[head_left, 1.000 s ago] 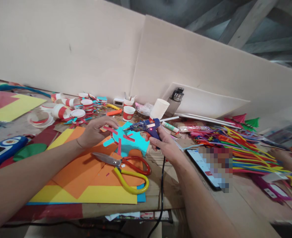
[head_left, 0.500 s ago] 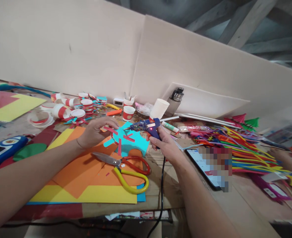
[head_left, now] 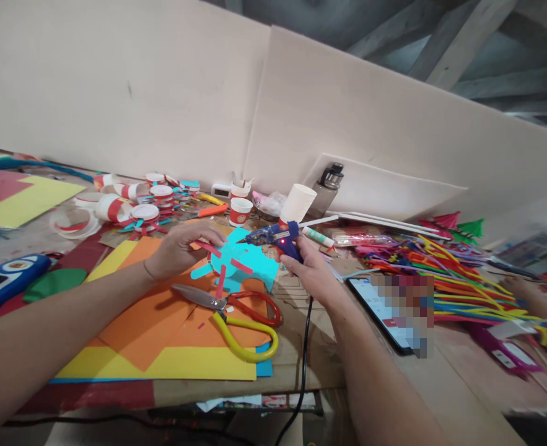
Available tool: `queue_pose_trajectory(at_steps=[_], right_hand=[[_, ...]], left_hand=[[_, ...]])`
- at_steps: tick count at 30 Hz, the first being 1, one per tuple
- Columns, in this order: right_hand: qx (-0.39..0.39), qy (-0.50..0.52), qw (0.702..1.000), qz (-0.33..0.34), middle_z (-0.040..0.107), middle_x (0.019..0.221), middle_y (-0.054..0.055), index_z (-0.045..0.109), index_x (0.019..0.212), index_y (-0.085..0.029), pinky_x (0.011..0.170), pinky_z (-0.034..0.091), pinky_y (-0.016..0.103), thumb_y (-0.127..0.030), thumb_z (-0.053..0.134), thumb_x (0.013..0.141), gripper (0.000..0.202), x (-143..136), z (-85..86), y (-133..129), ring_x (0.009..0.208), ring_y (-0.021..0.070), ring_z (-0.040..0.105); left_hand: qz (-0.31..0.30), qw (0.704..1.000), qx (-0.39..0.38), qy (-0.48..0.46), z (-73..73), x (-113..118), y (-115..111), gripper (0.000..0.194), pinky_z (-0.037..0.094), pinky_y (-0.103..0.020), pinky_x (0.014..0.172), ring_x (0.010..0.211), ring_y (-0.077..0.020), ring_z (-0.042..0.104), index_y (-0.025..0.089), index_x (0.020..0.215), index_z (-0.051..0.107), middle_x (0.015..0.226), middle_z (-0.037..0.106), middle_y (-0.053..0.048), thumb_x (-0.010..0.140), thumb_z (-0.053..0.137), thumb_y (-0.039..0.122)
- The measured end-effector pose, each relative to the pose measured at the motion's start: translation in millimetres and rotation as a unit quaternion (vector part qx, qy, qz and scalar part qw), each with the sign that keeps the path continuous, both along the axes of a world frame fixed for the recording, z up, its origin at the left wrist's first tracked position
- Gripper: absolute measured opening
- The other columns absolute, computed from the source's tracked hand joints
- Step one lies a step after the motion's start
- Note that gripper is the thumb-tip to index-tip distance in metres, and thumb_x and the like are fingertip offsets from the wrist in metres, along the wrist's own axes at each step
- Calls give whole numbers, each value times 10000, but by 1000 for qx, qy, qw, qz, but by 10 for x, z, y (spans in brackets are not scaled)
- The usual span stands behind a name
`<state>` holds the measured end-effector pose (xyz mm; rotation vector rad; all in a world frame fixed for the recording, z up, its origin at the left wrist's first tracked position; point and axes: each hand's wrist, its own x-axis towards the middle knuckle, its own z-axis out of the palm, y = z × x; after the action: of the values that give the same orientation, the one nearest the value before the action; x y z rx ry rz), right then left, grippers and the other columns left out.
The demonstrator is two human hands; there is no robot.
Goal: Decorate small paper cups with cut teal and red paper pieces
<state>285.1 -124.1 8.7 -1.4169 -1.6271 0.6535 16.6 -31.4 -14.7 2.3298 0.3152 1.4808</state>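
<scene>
My left hand is closed on a small round craft piece, with red paper strips and a light-blue paper tab sticking out around it. Its outline blends with the light-blue sheet behind. In my right hand is a blue hot glue gun, its red light lit and its nozzle pointing left, just over the piece. Whether the tip touches it, I cannot tell. Scissors with one yellow and one red handle lie below, on orange paper.
Cut cup rings with strips stand at the back left, near a paper cup and a box cutter. A bottle, a phone and colourful pipe cleaners lie rightward. The gun's black cord hangs over the table edge.
The strips on the piece have turned slightly in my left hand, whose fingers have shifted a little right. The glue gun's nozzle has moved slightly right; my right hand still grips it.
</scene>
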Motion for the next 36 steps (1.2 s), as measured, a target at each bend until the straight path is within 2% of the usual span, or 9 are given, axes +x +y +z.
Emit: queue_pose_trajectory(at_steps=[4,8,12,18,20,22,25,30,36], right_hand=[[-44,7,992,-119,652,880,37,547,1088,-165,588,428,254,-351,480,845,313,162,-151,133,628,130,535],[-153,-141,944,-256,699,869,113,621,934,-123,637,455,270,-328,403,874,305,340,-243,262,703,181,635],[-173,-223,915,-288,698,896,203,670,860,-104,768,457,325,-302,492,850,267,385,-240,289,915,282,656],[-88,-350,871,-334,561,1200,299,608,1113,-37,953,388,477,-345,535,865,403,220,-193,169,1165,384,517],[2,-388,878,-279,564,1205,247,620,1090,-87,965,385,476,-328,512,886,333,130,-207,152,1172,355,497],[79,-385,905,-164,599,1163,178,640,1038,-141,978,387,434,-282,490,905,245,23,-239,175,1150,297,503],[128,-371,919,-20,623,1141,115,651,1053,-187,966,391,400,-242,538,887,208,-150,-280,282,1116,256,504],[81,-408,907,70,655,1155,82,682,1056,-206,962,374,388,-238,544,900,210,-348,-275,542,1081,228,522],[-36,-429,900,62,670,1172,77,701,1060,-199,902,398,293,-194,559,882,228,-421,-307,801,1070,200,573]], left_hand=[[13,999,-41,-5,-17,-3,1,37,547,-290,766,828,-172,690,186,802,686,844,734,-66,773,666,174],[28,993,-115,-22,-32,-18,23,70,546,-302,757,845,-190,680,179,799,692,860,727,-74,736,665,192],[20,985,-160,-65,-38,-27,52,87,550,-313,733,839,-202,675,186,787,699,847,716,-74,705,678,205],[43,973,-203,-98,-22,-19,64,107,553,-296,687,784,-186,679,180,776,687,846,717,-68,674,701,212],[51,969,-218,-104,-16,-21,64,133,558,-294,666,781,-190,679,177,781,680,853,717,-74,663,715,227],[57,967,-229,-100,-10,-22,63,157,561,-295,654,779,-194,681,176,785,674,852,718,-77,656,728,248],[52,968,-227,-94,2,-18,54,135,561,-291,675,775,-188,683,173,769,669,832,718,-69,667,716,248],[28,972,-217,-91,13,-12,42,110,559,-278,690,750,-167,679,173,770,669,824,718,-56,667,695,203],[8,973,-216,-78,-33,-22,89,128,564,-293,688,757,-174,679,170,781,672,839,712,-61,680,706,240]])
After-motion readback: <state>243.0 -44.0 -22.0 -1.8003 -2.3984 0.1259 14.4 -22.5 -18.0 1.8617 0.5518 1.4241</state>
